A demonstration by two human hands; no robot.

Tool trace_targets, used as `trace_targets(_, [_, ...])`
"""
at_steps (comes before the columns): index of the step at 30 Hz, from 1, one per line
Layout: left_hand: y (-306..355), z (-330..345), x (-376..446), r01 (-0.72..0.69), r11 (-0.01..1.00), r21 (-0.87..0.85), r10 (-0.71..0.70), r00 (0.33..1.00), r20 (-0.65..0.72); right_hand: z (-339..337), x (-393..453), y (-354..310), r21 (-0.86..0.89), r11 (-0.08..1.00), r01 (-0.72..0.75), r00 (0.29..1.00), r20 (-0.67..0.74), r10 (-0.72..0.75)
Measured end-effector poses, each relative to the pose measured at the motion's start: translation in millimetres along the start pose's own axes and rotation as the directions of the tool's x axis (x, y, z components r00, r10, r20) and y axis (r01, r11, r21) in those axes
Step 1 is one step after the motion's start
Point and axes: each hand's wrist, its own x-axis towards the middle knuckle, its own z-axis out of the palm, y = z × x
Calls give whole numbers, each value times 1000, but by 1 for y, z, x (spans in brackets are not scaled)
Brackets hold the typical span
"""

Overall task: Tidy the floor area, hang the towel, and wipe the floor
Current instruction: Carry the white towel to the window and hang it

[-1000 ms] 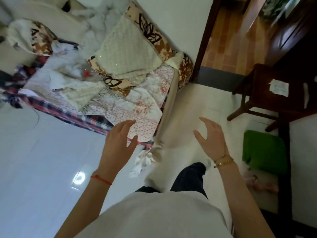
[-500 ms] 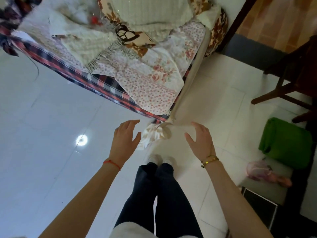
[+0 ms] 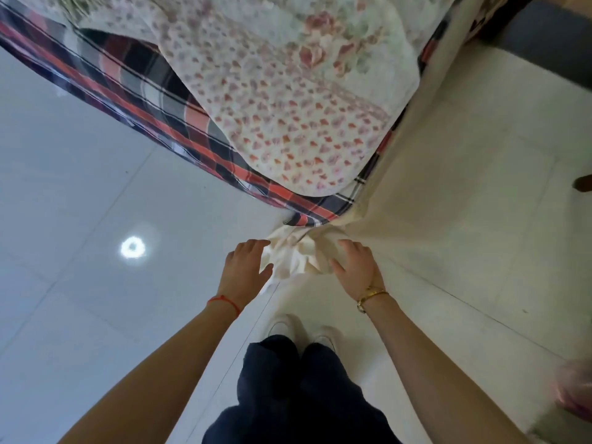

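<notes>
Both hands have come down in the last second: before they hung in the air above the floor, now they reach the crumpled white cloth [image 3: 293, 259] at the corner of the bed [image 3: 288, 123]. The left hand [image 3: 245, 267] is open with fingers spread, touching the cloth's left edge; the right hand [image 3: 354, 267] is also open, resting on its right side. Neither has closed on it yet — I judge the pick-up is just beginning.

There is only the head view. The cloth lies bunched on the white tile floor [image 3: 96, 187], just below the bed's corner, in front of the person's shoes. Its long axis runs roughly from the bed corner toward the shoes — a loose end points at the person.
</notes>
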Motion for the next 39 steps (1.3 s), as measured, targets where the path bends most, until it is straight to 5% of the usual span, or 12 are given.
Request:
trace_targets(5, [-37, 80, 74, 65, 997, -38, -65, 998, 2, 78, 76, 21, -173, 980, 100, 993, 84, -87])
trace_targets(10, [-49, 127, 125, 149, 985, -87, -136, 980, 144, 124, 121, 32, -230, 967, 107, 982, 174, -68])
trace_targets(17, [-29, 119, 108, 216, 949, -229, -180, 969, 168, 119, 104, 33, 75, 997, 33, 998, 53, -37])
trace_targets(25, [65, 2, 2, 119, 913, -389, -43, 979, 198, -8, -41, 6, 495, 866, -66, 952, -229, 204])
trace_targets(31, [179, -107, -68, -112, 922, -370, 157, 983, 93, -150, -157, -27, 500, 865, -37, 777, -530, 339])
trace_targets(39, [333, -253, -130, -404, 871, -278, 438, 896, 70, -362, -286, -61, 663, 716, 216, 624, -658, 421])
